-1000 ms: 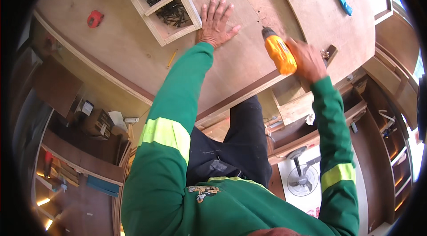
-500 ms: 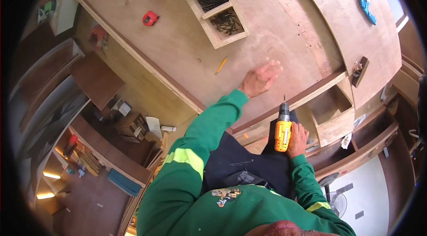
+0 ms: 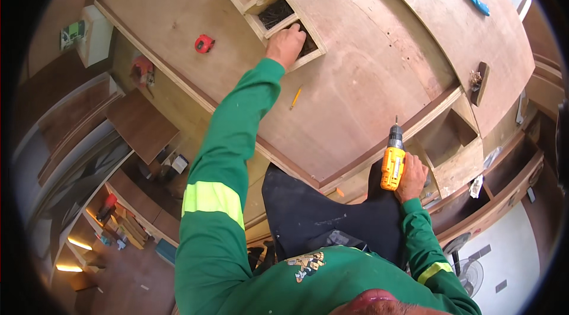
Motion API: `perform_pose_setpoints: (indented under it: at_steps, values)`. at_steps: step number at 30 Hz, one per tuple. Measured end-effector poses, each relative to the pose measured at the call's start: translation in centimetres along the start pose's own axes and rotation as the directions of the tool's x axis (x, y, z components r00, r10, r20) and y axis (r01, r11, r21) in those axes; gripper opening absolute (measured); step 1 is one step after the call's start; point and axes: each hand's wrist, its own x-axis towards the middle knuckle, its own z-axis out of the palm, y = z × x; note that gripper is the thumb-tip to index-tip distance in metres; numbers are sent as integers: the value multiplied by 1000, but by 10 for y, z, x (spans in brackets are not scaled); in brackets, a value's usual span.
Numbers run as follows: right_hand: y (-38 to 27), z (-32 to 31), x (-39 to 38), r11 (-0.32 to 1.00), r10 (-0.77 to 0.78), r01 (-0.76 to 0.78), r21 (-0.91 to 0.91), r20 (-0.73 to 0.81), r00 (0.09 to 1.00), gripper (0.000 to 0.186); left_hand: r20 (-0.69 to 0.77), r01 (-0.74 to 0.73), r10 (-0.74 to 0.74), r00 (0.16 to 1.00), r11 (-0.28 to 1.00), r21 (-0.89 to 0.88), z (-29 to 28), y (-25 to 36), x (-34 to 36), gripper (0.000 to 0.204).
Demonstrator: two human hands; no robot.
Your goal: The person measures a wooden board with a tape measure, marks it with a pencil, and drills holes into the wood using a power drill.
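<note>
I'm watching the left hand point(image 3: 285, 48) resting inside the compartmented box point(image 3: 311, 56); I cannot tell what its hidden fingertips are doing. The right hand point(image 3: 413, 177) is clasping the drill point(image 3: 392, 166) near the table edge point(image 3: 355, 162), its bit point(image 3: 396, 120) pointing away from the body, probably for safety.

Panel point(image 3: 361, 92): wood, apparently plywood; matt, mostly smooth, with pale scuffs. Divided box point(image 3: 307, 62): bare pale wood, matt, edges slightly rough. Fasteners point(image 3: 276, 12): dark, dull, look like metal. Drill point(image 3: 392, 169): yellow plastic housing, smooth, slight sheen; chuck point(image 3: 395, 133) dark; bit point(image 3: 396, 120) metal. Tape measure point(image 3: 204, 44): red case, looks like smooth plastic. Pencil point(image 3: 296, 98): yellow coating. Sleeve point(image 3: 222, 143): green cloth, matt; band point(image 3: 213, 200) bright yellow, smoother. Trousers point(image 3: 314, 211): dark matt cloth, pale marks.
</note>
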Motion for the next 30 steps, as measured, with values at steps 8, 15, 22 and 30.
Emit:
perform_pose_setpoints:
  at_steps: [8, 15, 22, 30]
  values:
    - [1, 3, -10, 999, 44, -44, 13, 16, 999, 34, -44, -80, 83, 996, 995, 64, 14, -1, 3, 15]
    - [-2, 15, -28, 995, 79, -81, 58, 25, 997, 36, 131, -171, 131, 983, 915, 366, 0, 4, 17, 10]
    - [-1, 14, -34, 990, 119, -120, 78, 19, 993, 30, 247, -318, 234, 940, 862, 394, -2, -5, 20, 7]
    - [5, 28, -7, 995, 32, -38, 94, 62, 998, 30, 168, -202, 147, 975, 897, 392, 5, 0, 10, 12]
